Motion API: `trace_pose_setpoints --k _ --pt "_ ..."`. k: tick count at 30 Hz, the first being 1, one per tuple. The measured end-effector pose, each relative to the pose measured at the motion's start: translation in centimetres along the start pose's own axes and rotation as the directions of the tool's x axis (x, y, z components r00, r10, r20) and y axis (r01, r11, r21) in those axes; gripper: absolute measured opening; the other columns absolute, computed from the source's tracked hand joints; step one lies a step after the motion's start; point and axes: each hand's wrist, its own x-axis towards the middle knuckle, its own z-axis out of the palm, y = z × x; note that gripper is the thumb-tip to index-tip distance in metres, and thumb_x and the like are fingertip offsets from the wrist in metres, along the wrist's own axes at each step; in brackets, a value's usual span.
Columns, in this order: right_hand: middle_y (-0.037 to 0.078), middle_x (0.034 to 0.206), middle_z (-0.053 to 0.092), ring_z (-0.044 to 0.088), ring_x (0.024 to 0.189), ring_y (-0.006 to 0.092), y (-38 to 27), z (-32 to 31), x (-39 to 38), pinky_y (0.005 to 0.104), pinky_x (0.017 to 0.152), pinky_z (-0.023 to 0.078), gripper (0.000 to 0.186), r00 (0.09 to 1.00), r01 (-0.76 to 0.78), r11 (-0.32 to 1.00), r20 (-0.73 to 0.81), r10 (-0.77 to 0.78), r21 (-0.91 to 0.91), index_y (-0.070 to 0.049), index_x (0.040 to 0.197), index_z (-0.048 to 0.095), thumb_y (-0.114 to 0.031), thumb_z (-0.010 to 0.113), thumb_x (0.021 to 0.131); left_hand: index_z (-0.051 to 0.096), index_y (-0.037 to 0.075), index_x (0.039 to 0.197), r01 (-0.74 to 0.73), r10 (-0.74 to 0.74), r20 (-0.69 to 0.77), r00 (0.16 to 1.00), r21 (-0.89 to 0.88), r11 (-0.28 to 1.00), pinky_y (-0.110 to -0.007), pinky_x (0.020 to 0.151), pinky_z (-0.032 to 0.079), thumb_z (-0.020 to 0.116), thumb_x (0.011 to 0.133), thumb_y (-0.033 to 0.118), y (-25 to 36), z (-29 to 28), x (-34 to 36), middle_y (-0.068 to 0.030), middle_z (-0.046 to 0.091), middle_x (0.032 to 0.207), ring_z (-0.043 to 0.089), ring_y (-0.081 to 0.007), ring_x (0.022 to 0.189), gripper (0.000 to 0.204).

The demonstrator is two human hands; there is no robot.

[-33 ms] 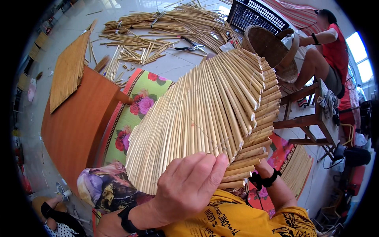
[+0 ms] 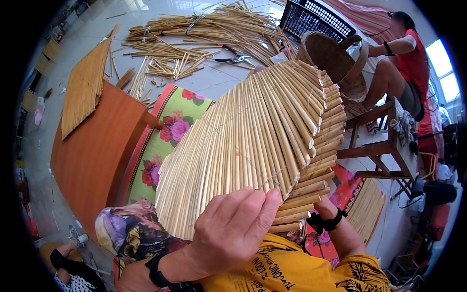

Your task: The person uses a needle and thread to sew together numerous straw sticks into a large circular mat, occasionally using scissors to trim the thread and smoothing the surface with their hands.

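Observation:
A mat of pale reed stalks (image 2: 233,141), laid side by side and bound with thin cord, rests over my lap. Its cut ends fan out along the right side, where a second layer of stalks shows beneath. My left hand (image 2: 233,224) is on the near part of the mat, fingers bent and pressed together where a thin cord runs. What they pinch is hidden. Only the wrist side of my right hand (image 2: 325,207) shows at the mat's right edge; its fingers are out of sight behind the stalks.
Loose stalks (image 2: 209,29) and pruning shears (image 2: 238,59) lie on the floor ahead. A brown wooden board (image 2: 92,151) carrying another reed mat (image 2: 85,82) stands left. At right are a wicker basket (image 2: 331,61), a wooden stool (image 2: 384,141) and a seated person in red (image 2: 413,63).

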Motion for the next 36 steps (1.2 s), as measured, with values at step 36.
trace_pose_setpoints --k 36 --pt "0.010 0.100 0.066 0.065 0.091 0.0211 -2.9 -3.1 -2.4 0.0308 0.080 0.052 0.018 0.972 -0.232 0.972 0.044 0.229 0.049 0.001 0.109 0.062 -0.001 0.063 0.091 0.071 0.002 0.105 0.060 -0.064 -0.053 0.997 -0.067 0.996 -0.029 0.063 0.056 0.075 0.076 0.007 -0.6 -0.4 0.2 -0.0088 0.065 0.094 0.069 -0.0250 0.085 0.030"
